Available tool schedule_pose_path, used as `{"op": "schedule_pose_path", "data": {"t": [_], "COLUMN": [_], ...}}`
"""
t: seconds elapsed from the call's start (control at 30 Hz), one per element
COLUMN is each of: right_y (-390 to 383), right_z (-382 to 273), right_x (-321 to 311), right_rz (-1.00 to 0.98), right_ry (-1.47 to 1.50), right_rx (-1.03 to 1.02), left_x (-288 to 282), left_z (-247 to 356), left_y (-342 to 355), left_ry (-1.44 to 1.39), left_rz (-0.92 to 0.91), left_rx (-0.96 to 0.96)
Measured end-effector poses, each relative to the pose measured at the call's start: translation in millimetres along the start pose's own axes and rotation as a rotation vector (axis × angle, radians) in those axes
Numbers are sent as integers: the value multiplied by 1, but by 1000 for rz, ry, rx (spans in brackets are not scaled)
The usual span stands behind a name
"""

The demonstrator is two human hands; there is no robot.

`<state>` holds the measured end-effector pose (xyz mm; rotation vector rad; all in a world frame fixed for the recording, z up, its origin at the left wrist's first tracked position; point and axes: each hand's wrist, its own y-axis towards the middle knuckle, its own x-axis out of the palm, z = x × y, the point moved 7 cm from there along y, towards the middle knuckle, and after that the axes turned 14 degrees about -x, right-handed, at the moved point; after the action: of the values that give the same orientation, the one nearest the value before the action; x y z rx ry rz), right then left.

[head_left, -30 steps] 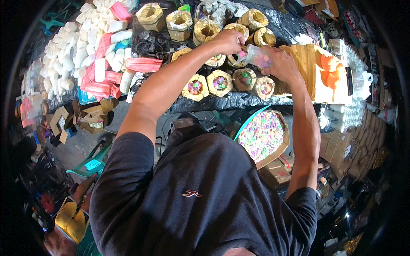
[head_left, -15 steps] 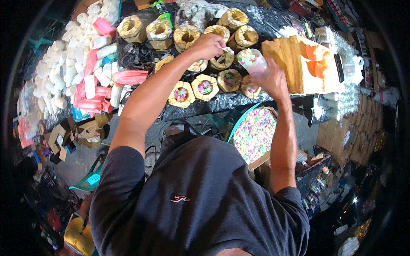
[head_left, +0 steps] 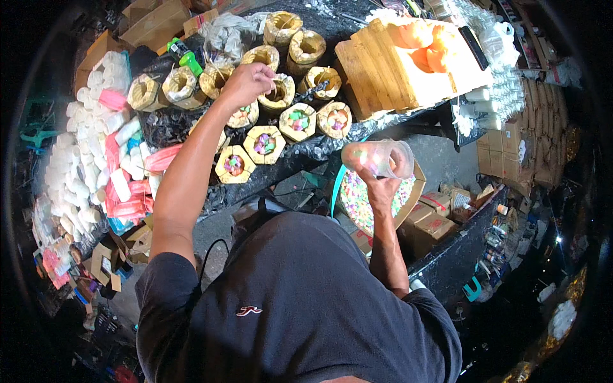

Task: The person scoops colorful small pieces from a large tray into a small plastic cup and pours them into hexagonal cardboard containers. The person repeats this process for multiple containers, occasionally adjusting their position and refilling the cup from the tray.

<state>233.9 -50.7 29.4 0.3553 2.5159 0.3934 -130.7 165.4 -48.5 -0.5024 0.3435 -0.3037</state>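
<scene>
Head view: the right hand clamps a clear plastic cup of pastel pieces, held tilted above a tray of the same pieces. The left hand, fingers pinched together, reaches over a hexagonal paper-wrapped holder on the dark worktop. Five holders show coloured pieces; seven behind look hollow.

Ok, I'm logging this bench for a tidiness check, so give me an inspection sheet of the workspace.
Surface: dark bench, crowded.
Job's things: hexagonal cardboard cups, some holding coloured pieces; clear plastic cup; tray of coloured pieces below the bench.
Clutter: white and pink rolls, wooden block, green bottle.
Grippers: left hand over the hexagonal cardboard cups; right hand holds the clear plastic cup.
Cables: black cable by the shoulder.
Surroundings: cardboard boxes, stacked packages.
</scene>
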Motion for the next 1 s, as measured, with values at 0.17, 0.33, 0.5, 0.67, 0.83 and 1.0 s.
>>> {"op": "schedule_pose_path", "data": {"t": [0.17, 0.33, 0.5, 0.67, 0.83, 1.0], "right_y": [77, 160, 177, 184, 187, 185], "right_z": [-58, -110, -101, -126, -124, -118], "right_x": [16, 113, 186, 206, 209, 212], "right_rz": [-190, -761, -1043, -1202, -1265, -1248], "right_ry": [257, -419, -802, -850, -856, -881], "right_rx": [-134, -573, -897, -840, -778, -814], "left_x": [0, 0, 7, 6, 4, 0], "left_z": [9, 15, 15, 5, 5, 21], "left_y": [-4, -4, 4, 14, 9, 2], "left_ry": [26, -59, -5, 82, 53, 128], "left_rz": [-12, 9, 44, 109, 123, 154], "left_rx": [19, -8, -25, 10, 10, 23]}}
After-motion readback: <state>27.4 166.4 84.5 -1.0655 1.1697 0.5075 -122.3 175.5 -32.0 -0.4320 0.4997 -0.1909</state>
